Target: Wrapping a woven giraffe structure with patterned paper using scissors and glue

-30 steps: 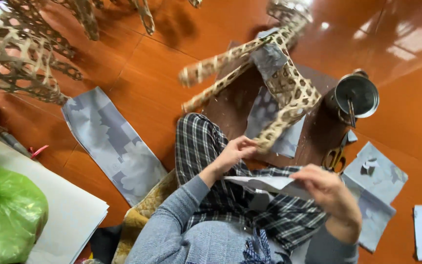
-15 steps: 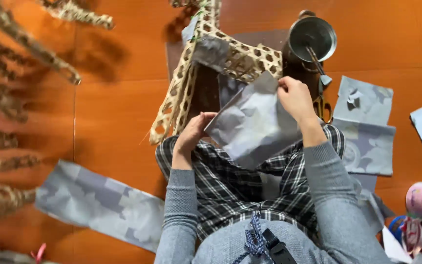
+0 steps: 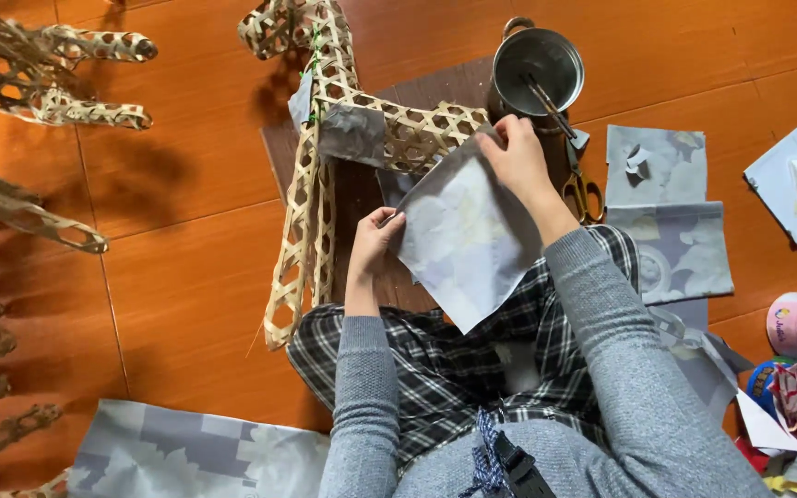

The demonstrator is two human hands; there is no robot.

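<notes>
A grey patterned paper sheet (image 3: 468, 244) is held up between both hands, approx. over the lap and just in front of the woven bamboo frame (image 3: 325, 138). The sheet's left edge is pinched by the left hand (image 3: 373, 242), fingers closed on it. Its top corner is gripped by the right hand (image 3: 514, 157), fingers curled over the paper, right where the sheet meets the frame's horizontal section; the corner looks pressed to the weave, though contact can't be confirmed. A smaller grey paper patch (image 3: 352, 134) is already seen on the frame, left of the held sheet.

The frame is laid on a dark board (image 3: 279, 152) on the orange wood floor (image 3: 186, 277), w/ one long leg running down toward the lap. A metal pot (image 3: 537, 65) w/ a stick in it is set just beyond the right hand. Scissors (image 3: 583, 189) lie beside the right wrist. More grey paper pieces (image 3: 661, 217) are spread to the right, another large one (image 3: 196, 456) at bottom left. Other bamboo frames (image 3: 20, 138) are seen along the left edge. Plaid trousers (image 3: 445, 369) are visible under the sheet.
</notes>
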